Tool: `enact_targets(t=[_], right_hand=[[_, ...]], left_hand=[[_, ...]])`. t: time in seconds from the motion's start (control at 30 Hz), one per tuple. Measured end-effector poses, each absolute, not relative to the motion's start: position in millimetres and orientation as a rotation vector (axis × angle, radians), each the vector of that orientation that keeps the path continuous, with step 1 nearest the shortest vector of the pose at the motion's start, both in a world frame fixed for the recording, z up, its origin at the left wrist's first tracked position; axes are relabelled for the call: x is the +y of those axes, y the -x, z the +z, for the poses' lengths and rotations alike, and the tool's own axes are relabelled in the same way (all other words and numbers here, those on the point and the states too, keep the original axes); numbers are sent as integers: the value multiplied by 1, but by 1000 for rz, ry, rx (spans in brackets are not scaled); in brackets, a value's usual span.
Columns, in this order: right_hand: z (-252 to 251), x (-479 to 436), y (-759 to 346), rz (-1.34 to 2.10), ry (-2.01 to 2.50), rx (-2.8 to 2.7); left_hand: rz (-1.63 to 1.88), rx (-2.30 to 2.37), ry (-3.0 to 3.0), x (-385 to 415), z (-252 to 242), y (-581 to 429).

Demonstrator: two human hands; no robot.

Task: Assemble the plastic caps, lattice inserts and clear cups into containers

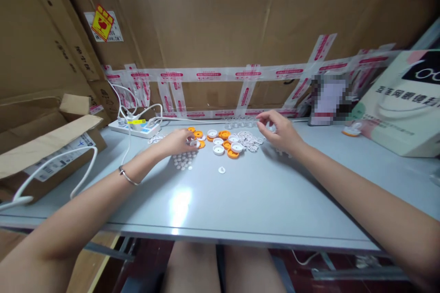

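Observation:
My left hand [178, 142] is over the left end of the parts, its fingers closed on a white round cap [194, 143] beside several orange caps [198, 134]. Below that hand lies a cluster of small white discs [184, 161]. My right hand [280, 132] hovers at the right of the parts, thumb and fingers apart, near some clear plastic pieces [242, 122]. Between the hands are white round caps [218, 149], orange round caps [233, 153] and a heap of white toothed pieces [250, 140]. A single white piece with a stem [222, 170] lies nearer me.
A white power strip [134, 127] with cables stands at the back left, beside an opened cardboard box [51, 146]. A blurred phone [328, 100] leans at the back right, near a white and orange item [352, 129] and a printed paper bag [404, 105]. Large cartons wall off the back.

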State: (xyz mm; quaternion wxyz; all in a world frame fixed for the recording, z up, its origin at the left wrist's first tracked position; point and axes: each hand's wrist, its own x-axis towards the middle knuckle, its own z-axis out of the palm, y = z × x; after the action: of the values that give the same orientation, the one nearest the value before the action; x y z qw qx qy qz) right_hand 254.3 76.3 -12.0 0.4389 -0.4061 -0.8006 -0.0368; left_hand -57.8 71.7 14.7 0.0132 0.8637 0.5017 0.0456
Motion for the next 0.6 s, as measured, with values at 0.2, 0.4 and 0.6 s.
enact_targets(t=[0.2,0.4,0.6], right_hand=[[-13,75,-250,-106,999,-2011],[-12,71,-244,-44,1017,-1994],[-10,60,-231,16,954,-2063]], left_hand=[[186,1517,-2657,79,14,55],[270,1424,-2614,69,20,47],[557,991,-2493,34,17,23]])
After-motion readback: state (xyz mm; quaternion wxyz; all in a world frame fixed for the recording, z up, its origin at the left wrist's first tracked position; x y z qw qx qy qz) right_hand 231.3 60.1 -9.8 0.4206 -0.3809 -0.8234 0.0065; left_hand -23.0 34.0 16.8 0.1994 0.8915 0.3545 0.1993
